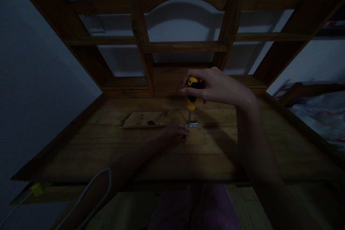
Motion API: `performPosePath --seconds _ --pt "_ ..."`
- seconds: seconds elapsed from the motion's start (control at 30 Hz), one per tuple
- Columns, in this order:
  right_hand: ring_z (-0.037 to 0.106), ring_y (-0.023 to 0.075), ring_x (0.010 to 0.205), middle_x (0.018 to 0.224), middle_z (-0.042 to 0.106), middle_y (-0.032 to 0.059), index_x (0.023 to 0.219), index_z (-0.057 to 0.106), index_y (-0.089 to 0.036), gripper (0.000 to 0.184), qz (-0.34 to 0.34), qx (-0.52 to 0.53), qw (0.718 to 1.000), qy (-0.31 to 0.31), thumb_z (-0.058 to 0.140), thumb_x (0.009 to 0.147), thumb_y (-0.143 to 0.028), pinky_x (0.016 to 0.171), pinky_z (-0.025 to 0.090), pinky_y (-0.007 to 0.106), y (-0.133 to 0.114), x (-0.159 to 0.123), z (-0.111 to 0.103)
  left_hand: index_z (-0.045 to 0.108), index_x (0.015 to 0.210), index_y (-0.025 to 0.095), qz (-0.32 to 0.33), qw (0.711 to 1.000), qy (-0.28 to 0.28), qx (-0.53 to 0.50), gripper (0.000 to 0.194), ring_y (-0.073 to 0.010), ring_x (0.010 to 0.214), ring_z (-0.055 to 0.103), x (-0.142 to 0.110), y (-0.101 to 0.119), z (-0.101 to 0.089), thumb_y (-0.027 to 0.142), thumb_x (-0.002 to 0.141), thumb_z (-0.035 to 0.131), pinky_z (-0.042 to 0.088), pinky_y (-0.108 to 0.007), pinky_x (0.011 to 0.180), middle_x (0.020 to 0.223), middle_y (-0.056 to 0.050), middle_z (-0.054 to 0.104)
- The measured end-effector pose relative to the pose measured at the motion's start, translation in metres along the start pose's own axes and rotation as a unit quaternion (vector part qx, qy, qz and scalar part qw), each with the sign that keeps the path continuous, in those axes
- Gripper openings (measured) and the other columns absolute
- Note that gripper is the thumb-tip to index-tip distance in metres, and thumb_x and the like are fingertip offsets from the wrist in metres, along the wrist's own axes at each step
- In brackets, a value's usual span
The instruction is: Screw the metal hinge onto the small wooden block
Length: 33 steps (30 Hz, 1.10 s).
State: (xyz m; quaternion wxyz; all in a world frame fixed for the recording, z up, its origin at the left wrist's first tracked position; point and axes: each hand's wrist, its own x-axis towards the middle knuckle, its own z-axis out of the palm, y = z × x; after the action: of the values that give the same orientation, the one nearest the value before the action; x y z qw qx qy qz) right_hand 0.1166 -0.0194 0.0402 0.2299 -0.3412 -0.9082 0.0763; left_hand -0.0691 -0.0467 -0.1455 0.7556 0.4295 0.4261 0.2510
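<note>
My right hand (pixel 218 87) is closed round the yellow and black handle of a screwdriver (pixel 192 95), held upright with its tip down on a small metal hinge (pixel 193 124). The hinge sits on the wooden desk top (pixel 107 147), beside a lighter wooden panel (pixel 148 118). My left hand (pixel 176 132) rests on the wood just left of the hinge, fingers curled against the screwdriver's shaft near the tip. The room is dim, so what the left fingers pinch stays unclear.
A wooden hutch with shelves (pixel 183 46) rises at the back of the desk against a pale wall. A white cable (pixel 88 190) curves at the lower left. Patterned bedding (pixel 323 118) lies to the right.
</note>
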Motion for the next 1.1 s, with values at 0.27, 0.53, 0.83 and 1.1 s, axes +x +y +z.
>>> performPosePath --seconds 0.27,0.53,0.83,1.1 --pt "0.064 0.0226 0.097 0.109 0.071 0.0047 0.117 0.067 -0.021 0.029 -0.013 -0.011 1.0 -0.005 0.061 0.089 -0.028 0.084 0.043 0.033 -0.005 0.0 -0.001 0.076 0.085 0.011 0.001 1.0 -0.012 0.006 0.03 -0.0111 0.072 0.063 0.004 -0.003 -0.004 0.032 0.068 0.088 0.046 -0.021 0.066 0.088 -0.008 0.073" --pt "0.063 0.0205 0.087 0.095 0.071 0.0036 0.103 0.07 -0.02 0.029 -0.027 -0.018 0.999 0.026 0.06 0.096 -0.046 0.079 0.041 0.032 -0.006 -0.001 0.001 0.076 0.084 0.01 0.009 1.0 -0.014 0.002 0.031 -0.0107 0.072 0.063 0.004 -0.002 -0.004 0.031 0.067 0.09 0.046 -0.021 0.066 0.085 -0.007 0.073" --pt "0.061 0.0208 0.089 0.097 0.07 0.0041 0.1 0.066 -0.02 0.019 -0.019 -0.007 1.0 0.02 0.059 0.092 -0.035 0.081 0.039 0.031 -0.004 0.005 0.002 0.075 0.085 0.01 0.004 1.0 -0.014 0.006 0.032 -0.009 0.065 0.059 0.01 -0.007 -0.008 0.032 0.067 0.089 0.046 -0.022 0.064 0.078 -0.004 0.07" --pt "0.059 0.0197 0.085 0.094 0.069 0.0034 0.105 0.067 -0.02 0.02 -0.027 0.004 1.0 0.006 0.06 0.091 -0.034 0.077 0.037 0.031 -0.003 0.001 -0.002 0.07 0.073 0.011 0.0 1.0 0.002 0.013 0.029 -0.0087 0.06 0.056 0.007 -0.005 -0.006 0.032 0.066 0.088 0.044 -0.023 0.063 0.066 -0.001 0.063"
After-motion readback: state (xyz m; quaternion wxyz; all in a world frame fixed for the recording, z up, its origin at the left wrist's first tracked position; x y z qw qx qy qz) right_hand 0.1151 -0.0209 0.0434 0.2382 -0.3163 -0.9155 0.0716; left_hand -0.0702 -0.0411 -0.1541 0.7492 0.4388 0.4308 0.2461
